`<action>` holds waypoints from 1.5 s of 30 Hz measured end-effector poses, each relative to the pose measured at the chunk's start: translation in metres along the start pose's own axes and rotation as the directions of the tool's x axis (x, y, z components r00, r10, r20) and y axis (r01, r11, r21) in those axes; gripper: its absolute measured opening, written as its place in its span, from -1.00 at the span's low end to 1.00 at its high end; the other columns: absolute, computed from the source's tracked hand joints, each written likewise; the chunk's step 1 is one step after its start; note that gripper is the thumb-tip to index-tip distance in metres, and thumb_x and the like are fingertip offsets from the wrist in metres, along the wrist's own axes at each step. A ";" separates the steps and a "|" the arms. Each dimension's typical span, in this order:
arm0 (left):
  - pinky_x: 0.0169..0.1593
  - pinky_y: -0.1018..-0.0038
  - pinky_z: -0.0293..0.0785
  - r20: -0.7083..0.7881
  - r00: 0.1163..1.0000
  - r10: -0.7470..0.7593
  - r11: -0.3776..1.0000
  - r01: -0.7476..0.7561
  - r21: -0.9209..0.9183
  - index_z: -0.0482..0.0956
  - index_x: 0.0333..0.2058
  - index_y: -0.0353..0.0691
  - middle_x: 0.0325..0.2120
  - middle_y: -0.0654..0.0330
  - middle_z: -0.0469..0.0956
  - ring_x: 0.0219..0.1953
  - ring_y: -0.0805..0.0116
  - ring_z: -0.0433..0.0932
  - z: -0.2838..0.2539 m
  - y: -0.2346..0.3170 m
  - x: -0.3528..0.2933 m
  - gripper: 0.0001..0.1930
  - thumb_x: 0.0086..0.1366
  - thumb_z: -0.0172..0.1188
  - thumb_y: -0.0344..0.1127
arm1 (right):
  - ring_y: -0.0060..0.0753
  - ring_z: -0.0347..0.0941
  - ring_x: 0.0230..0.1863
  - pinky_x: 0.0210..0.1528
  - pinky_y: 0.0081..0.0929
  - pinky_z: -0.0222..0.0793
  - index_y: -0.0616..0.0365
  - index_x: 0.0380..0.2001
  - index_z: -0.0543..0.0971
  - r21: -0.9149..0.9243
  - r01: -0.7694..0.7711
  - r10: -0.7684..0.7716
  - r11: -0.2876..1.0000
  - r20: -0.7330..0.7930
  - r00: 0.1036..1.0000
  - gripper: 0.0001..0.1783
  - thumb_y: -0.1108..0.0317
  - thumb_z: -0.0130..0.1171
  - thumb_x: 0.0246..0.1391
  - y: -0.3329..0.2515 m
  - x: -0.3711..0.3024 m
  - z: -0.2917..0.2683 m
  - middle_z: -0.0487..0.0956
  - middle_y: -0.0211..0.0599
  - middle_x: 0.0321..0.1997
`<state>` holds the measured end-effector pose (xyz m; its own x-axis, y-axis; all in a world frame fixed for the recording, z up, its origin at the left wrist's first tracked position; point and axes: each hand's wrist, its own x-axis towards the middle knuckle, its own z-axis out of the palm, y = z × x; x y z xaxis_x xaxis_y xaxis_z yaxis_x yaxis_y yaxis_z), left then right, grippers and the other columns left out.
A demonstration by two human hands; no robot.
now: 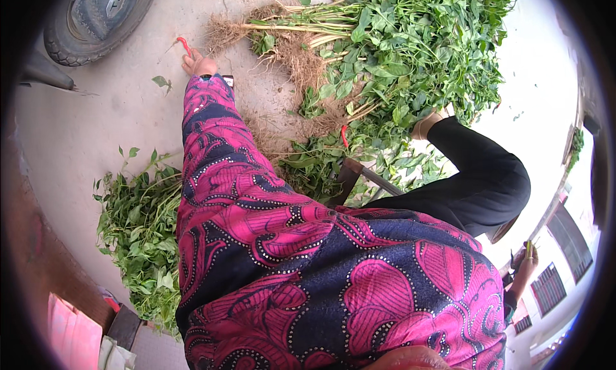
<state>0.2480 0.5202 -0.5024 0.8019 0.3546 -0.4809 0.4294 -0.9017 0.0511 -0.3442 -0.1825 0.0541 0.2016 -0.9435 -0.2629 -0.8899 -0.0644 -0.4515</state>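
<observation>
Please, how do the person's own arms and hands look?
The left hand is bare, without a glove. The long left sleeve is navy and bright pink, printed with swirling, curved shapes edged by pale dots. A small black-and-white item at the wrist may be a watch. I cannot make out the right hand.

Strong, diffuse daylight fills the space, brightest on the right, where the pale, smooth ground [542, 75] glares to plain white; on the left it keeps a soft pinkish grey. Shadows are faint and loose-edged. The big heap of leafy green plants [417, 55] shows pale glints. Black cloth trousers [481, 177] sink nearly featureless. Dark barred window panels [548, 288] bend and soften near the blackened, circular rim.
</observation>
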 end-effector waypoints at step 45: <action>0.32 0.24 0.12 -0.055 -0.778 0.626 -0.775 -0.613 -0.155 0.31 0.22 -0.25 0.34 -0.14 0.01 0.36 -0.11 0.05 -0.129 0.363 -0.809 -0.31 0.06 0.28 -0.53 | -0.78 0.21 -0.75 -0.72 -0.72 0.07 0.23 -0.31 0.59 0.729 0.596 -0.162 0.335 -0.579 0.799 -0.83 0.32 0.21 0.17 0.130 0.008 -0.062 0.38 -0.58 -0.69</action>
<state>-0.1917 -0.0623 0.0180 -0.3319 -0.8268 0.4541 -0.7597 0.5196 0.3909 -0.4839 -0.2184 0.0458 0.0680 -0.9318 0.3566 0.1205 -0.3472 -0.9300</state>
